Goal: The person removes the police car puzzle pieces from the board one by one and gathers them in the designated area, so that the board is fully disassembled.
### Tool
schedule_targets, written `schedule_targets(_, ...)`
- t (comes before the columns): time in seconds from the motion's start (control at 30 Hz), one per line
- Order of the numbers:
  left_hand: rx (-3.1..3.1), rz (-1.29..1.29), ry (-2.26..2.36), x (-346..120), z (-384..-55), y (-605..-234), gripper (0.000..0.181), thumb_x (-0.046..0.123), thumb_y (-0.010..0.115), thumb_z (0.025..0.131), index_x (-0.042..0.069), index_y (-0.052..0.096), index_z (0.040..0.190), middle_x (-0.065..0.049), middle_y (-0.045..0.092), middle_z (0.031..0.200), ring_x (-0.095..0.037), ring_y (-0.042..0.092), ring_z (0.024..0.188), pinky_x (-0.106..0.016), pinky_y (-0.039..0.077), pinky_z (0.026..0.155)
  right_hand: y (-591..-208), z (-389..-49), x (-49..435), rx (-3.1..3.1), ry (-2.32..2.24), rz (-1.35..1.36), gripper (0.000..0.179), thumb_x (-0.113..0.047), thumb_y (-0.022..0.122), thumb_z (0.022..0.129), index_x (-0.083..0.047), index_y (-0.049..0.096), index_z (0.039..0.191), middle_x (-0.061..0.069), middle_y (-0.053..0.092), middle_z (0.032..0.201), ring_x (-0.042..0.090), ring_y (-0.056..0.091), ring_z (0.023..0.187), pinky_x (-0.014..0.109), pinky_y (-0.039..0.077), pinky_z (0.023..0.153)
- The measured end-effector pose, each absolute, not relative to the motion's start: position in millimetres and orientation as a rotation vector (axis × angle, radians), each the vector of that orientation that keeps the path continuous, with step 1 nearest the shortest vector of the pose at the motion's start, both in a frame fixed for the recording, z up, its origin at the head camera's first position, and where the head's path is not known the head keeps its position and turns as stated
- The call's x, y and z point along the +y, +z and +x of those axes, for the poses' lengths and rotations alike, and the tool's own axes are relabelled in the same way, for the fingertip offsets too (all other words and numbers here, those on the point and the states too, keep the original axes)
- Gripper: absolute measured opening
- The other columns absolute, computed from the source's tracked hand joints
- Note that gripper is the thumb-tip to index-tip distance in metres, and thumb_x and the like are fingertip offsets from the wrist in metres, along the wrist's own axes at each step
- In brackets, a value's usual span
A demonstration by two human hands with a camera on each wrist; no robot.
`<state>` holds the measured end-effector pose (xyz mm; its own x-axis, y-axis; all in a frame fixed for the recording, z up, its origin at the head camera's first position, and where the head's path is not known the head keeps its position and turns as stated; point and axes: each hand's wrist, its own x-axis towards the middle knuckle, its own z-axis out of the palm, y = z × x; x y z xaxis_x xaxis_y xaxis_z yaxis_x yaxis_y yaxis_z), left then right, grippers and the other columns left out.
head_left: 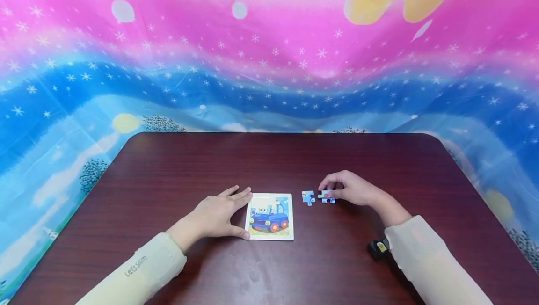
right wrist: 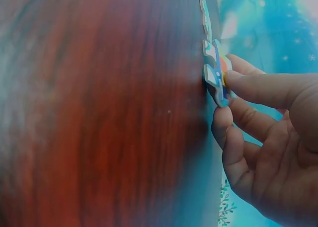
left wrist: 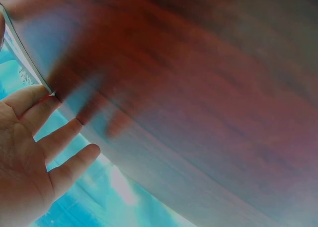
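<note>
- Sleeves: nearest, entering at 5 and 7 o'clock. A black device sits beside the right cuff.
- Left grip: fingers extended and spread along the tray's 9 o'clock side, thumb by the 8 o'clock corner, pinching nothing. Brace lightly; avoid covering the picture.
- Tray: flat on the tabletop, containing a blue-car puzzle. The pale area toward 11 o'clock appears unfilled.
- Right grip: between the tray's 2 and 3 o'clock, thumb and fingers narrowed onto a held piece. Whether that piece is clear of the tabletop cannot be told. Best handled by its edges, printed face up, tabs unbent.
- Loose piece: at the tray's 2 o'clock, between tray and held piece. Lift over it; do not drag across.
- Printed cloth: behind the tabletop's 12 o'clock edge.
</note>
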<state>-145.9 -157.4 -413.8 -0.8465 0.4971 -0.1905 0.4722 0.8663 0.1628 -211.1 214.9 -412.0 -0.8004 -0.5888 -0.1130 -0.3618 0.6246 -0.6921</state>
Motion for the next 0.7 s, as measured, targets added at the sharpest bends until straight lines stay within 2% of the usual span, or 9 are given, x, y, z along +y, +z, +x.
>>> schedule_targets(0.37, 2.816, 0.743, 0.153, -157, -145, -414, 0.101, 0.071, 0.074, 0.071, 0.022, 0.04, 0.153, 0.007, 0.035, 0.161, -0.025, 0.031, 0.151, -0.06, 0.046, 0.1, -414, -215, 216, 2.543, -0.987, -0.75, 0.021, 0.002, 0.062, 0.093, -0.005, 0.07, 0.111, 0.003, 0.064, 0.088, 0.018, 0.055, 0.073, 0.025, 0.047, 0.064)
schedule_targets(0.7, 2.816, 0.735, 0.149, -157, -145, -412, 0.102, 0.071, 0.074, 0.071, 0.023, 0.039, 0.154, 0.008, 0.035, 0.161, -0.025, 0.031, 0.151, -0.061, 0.046, 0.1, -404, -213, 173, 2.509, -0.955, -0.877, 0.02, -0.002, 0.067, 0.092, -0.009, 0.071, 0.111, 0.001, 0.064, 0.09, 0.013, 0.056, 0.071, 0.025, 0.05, 0.065)
